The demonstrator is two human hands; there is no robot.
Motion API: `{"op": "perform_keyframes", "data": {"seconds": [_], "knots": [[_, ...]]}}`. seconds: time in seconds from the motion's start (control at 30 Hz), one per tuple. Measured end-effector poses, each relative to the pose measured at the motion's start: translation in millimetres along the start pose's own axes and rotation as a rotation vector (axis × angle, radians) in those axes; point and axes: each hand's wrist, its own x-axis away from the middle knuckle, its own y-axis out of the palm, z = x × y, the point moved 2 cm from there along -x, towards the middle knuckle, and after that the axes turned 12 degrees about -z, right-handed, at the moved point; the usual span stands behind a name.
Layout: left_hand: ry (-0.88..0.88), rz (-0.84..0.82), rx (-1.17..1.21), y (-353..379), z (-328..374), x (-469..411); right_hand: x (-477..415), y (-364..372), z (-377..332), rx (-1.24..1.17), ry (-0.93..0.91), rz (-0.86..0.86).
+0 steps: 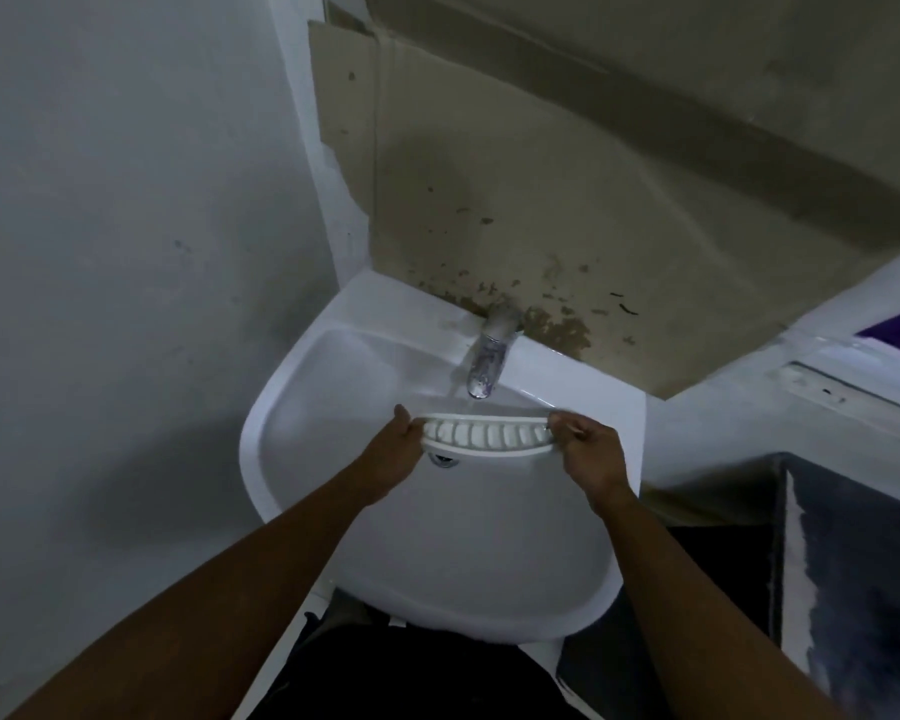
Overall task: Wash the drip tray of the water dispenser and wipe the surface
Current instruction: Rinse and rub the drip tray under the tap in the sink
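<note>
A white slotted drip tray (487, 434) is held level over the white sink (302, 402), just below the chrome tap (489, 363). Water runs from the tap onto the tray's far edge. My left hand (393, 454) grips the tray's left end and my right hand (591, 452) pinches its right end. The sink's drain (444, 460) shows partly under the tray.
Stained cardboard (515, 210) covers the wall behind the tap. A grey wall (126, 252) stands close on the left. A white ledge (801, 376) with a purple patch lies to the right, and a dark step or floor area (853, 563) below it.
</note>
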Motion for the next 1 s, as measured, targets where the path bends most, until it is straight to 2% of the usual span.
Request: {"op": "perform_keyframes", "data": {"seconds": [0.17,0.27,0.4,0.53,0.6,0.73,0.9,1.0], "knots": [[0.025,-0.173,-0.11,10.5,16.7,-11.3,9.6,-28.1,1.1,-0.004,0.022,0.095],[0.07,-0.224,-0.221,8.4,21.8,-20.6,17.4,-35.7,0.2,-0.049,0.006,0.082],[0.112,-0.184,-0.379,6.4,18.9,-34.3,27.8,-37.8,-3.8,-0.1,0.003,0.095],[0.2,-0.052,-0.478,15.0,35.2,-28.4,34.4,-41.4,-7.9,-0.109,0.008,0.136],[0.195,-0.04,-0.537,16.4,36.7,-28.6,36.3,-42.4,-9.3,-0.111,-0.008,0.143],[0.143,-0.13,-0.475,19.2,35.2,-31.3,38.3,-42.5,-11.2,-0.102,-0.005,0.164],[0.046,-0.306,-0.183,14.2,21.8,-36.1,39.6,-44.2,-11.7,-0.121,-0.023,0.165],[0.052,-0.288,-0.072,16.4,26.8,-24.7,40.3,-40.8,-14.0,-0.102,-0.018,0.138]]}}
